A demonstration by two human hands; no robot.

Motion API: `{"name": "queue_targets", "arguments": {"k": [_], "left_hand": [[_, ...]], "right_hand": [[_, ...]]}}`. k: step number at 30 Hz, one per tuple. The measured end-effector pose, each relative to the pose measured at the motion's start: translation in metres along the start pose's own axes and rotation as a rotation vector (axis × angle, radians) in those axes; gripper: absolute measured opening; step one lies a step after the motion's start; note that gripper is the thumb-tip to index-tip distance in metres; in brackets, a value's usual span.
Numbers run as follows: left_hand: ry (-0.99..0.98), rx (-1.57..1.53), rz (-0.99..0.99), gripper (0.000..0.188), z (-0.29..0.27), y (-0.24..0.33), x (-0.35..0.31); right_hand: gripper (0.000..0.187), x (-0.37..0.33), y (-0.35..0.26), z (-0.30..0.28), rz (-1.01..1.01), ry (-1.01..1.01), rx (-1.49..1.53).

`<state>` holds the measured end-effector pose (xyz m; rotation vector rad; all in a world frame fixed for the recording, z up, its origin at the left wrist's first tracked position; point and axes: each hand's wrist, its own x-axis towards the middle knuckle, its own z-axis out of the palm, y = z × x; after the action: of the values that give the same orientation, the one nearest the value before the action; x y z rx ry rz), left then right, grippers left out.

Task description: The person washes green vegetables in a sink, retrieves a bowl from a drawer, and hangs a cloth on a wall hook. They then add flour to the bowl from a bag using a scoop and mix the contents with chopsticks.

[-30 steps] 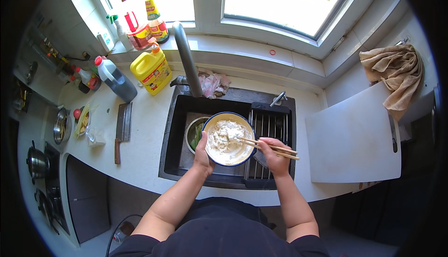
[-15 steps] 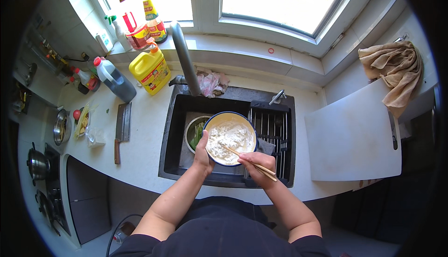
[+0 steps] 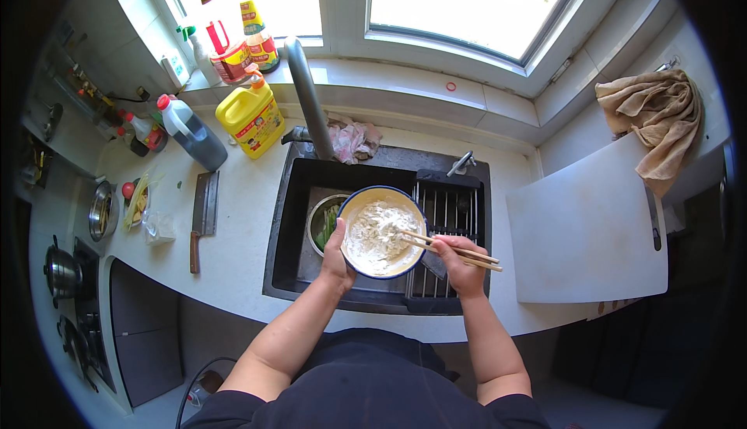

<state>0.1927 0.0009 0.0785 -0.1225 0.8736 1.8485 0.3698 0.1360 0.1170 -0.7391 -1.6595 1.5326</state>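
Left hand (image 3: 335, 264): gripping the left side of the bowl (image 3: 359, 204), thumb at the rim
Right hand (image 3: 462, 270): pinching the chopsticks (image 3: 482, 258), just right of the bowl
Bowl: over the sink (image 3: 289, 226), between the hands, touching the left
Chopsticks: long axis slanting from the pale mix (image 3: 379, 232) rightward, slightly toward the person, past the right hand

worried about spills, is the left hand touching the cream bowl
Touching. The head view shows the left hand gripping the cream bowl, thumb against its rim.
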Motion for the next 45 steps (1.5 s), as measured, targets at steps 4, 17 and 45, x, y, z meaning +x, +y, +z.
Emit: {"name": "queue_targets", "arguments": {"k": [4, 17, 45], "left_hand": [[-0.020, 0.006, -0.020, 0.066, -0.003, 0.005, 0.001], [0.051, 0.037, 0.002, 0.068, -0.011, 0.005, 0.005], [0.056, 0.016, -0.031, 0.065, -0.008, 0.001, 0.006]], "right_hand": [[0.010, 0.007, -0.004, -0.003, -0.190, 0.050, -0.119], [0.009, -0.022, -0.026, 0.032, -0.387, -0.327, -0.305], [0.008, -0.019, -0.004, 0.002, -0.311, -0.266, -0.498]]}}
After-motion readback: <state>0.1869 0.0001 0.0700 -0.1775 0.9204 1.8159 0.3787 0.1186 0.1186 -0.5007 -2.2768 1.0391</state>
